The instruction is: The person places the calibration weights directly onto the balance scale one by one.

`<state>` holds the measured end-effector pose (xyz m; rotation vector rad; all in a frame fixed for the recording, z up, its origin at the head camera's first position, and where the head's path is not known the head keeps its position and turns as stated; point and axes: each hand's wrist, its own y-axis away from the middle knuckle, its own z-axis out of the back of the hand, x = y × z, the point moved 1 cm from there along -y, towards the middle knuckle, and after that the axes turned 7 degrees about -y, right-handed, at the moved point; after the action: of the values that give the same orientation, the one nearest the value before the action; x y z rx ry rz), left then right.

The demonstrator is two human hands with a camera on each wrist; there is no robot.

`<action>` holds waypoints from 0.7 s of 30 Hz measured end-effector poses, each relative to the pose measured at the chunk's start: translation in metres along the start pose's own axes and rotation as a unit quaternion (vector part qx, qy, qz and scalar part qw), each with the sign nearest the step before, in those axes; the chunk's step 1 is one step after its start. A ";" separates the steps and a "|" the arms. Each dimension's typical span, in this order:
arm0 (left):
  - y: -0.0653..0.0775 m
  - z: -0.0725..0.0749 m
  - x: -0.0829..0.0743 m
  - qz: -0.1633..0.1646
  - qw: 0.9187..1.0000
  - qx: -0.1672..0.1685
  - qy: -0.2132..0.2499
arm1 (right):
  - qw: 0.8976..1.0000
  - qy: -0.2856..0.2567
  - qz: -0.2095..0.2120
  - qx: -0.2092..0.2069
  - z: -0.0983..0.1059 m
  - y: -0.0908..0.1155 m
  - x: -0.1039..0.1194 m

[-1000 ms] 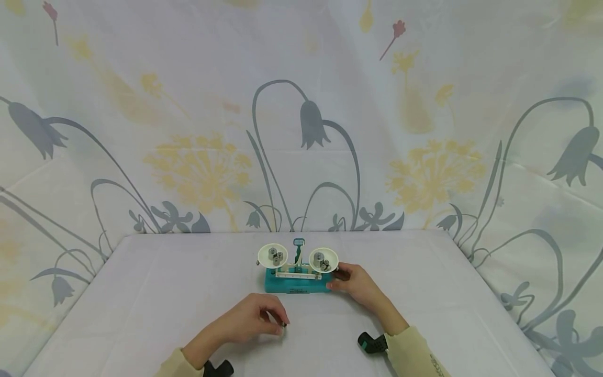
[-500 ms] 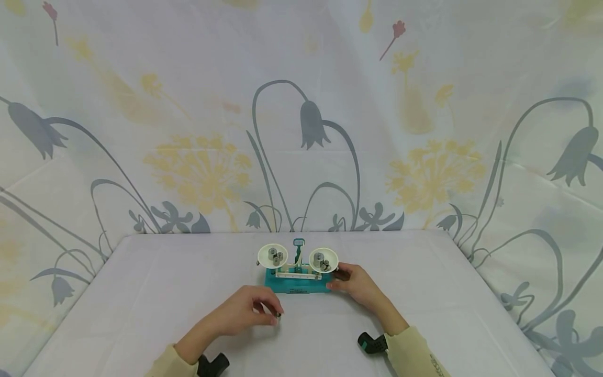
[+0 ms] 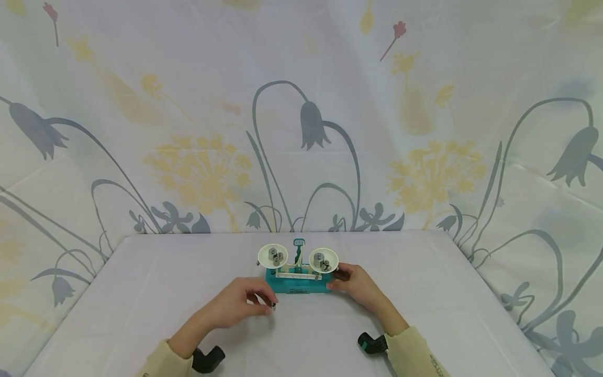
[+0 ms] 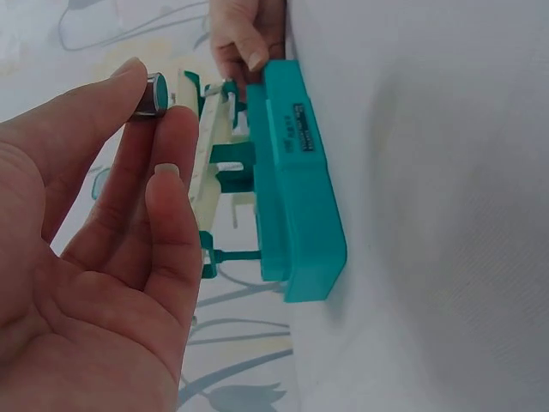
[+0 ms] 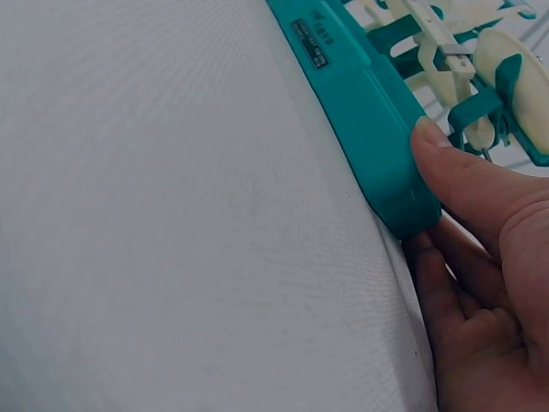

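A teal two-pan balance scale (image 3: 299,286) stands on the white-covered table, its cream beam at the front. Small metal weights lie in both pans, several in the left pan (image 3: 262,251) and a larger one among those in the right pan (image 3: 333,253). My left hand (image 3: 234,303), just front-left of the base, pinches a small cylindrical metal weight (image 4: 154,96) between thumb and fingertip. It is raised off the table. My right hand (image 3: 359,289) grips the right end of the base, with the thumb (image 5: 442,154) on its front and the other fingers behind and below.
A white cloth (image 3: 320,335) covers the table. Behind and at the sides hangs a flower-printed curtain (image 3: 301,178). Black wrist devices (image 3: 372,343) sit at both sleeves.
My left hand has moved left and away from me, closer to the scale, with the small weight still pinched. My right hand and the scale have stayed put.
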<state>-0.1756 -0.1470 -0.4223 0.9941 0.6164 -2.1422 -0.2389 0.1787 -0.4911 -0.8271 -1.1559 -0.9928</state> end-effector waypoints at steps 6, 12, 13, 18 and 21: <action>0.000 0.008 0.000 0.004 1.000 -0.006 -0.011 | 1.000 0.002 0.000 -0.002 -0.001 0.000 0.000; -0.002 0.014 -0.002 -0.014 1.000 -0.019 -0.015 | 1.000 0.002 0.001 -0.002 -0.001 0.000 0.000; -0.002 0.015 -0.003 -0.012 1.000 -0.021 -0.016 | 1.000 0.002 0.001 -0.001 -0.001 0.000 0.000; -0.002 0.020 -0.007 -0.001 0.999 -0.030 -0.023 | 1.000 0.002 0.001 0.000 0.000 0.000 -0.001; -0.002 0.023 -0.007 0.002 0.999 -0.036 -0.032 | 1.000 0.006 0.002 -0.001 -0.001 0.000 -0.001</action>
<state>-0.1846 -0.1577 -0.4031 0.8839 0.6539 -2.1241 -0.2390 0.1782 -0.4923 -0.8232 -1.1432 -0.9942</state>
